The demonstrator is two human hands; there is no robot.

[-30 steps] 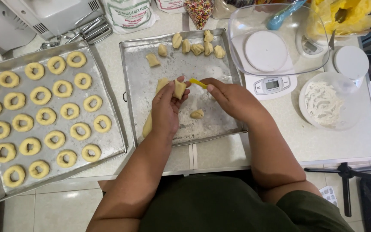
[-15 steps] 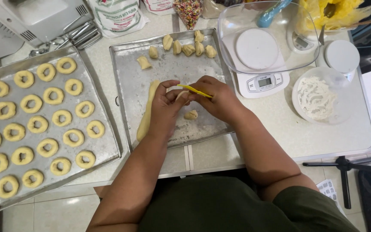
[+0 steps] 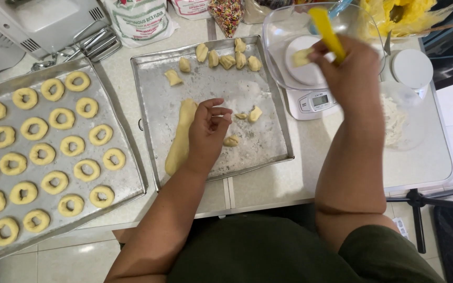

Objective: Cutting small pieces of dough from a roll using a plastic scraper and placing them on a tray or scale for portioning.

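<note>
My left hand [image 3: 209, 127] rests with curled fingers on the floured metal tray [image 3: 153, 78], beside a long roll of dough [image 3: 181, 135] on its left. Small dough bits [image 3: 254, 113] lie just right of it, and a row of cut dough pieces [image 3: 226, 58] lines the tray's far edge. My right hand [image 3: 348, 71] is raised over the clear bowl [image 3: 284, 31] on the white kitchen scale [image 3: 313, 100]. It grips a yellow cutter [image 3: 327, 31] and holds a dough piece [image 3: 301, 56] at the bowl.
A second tray [image 3: 127, 181] at the left carries several ring-shaped dough cookies [image 3: 61, 145]. A flour bag [image 3: 140, 21], a sprinkles bag [image 3: 228, 13] and a mixer [image 3: 38, 21] stand at the back. A glass of flour [image 3: 399, 123] and a white lid [image 3: 411, 68] sit right.
My right hand has lifted off the tray with the yellow cutter and a dough piece and moved right, up to the bowl on the scale. My left hand stayed on the tray.
</note>
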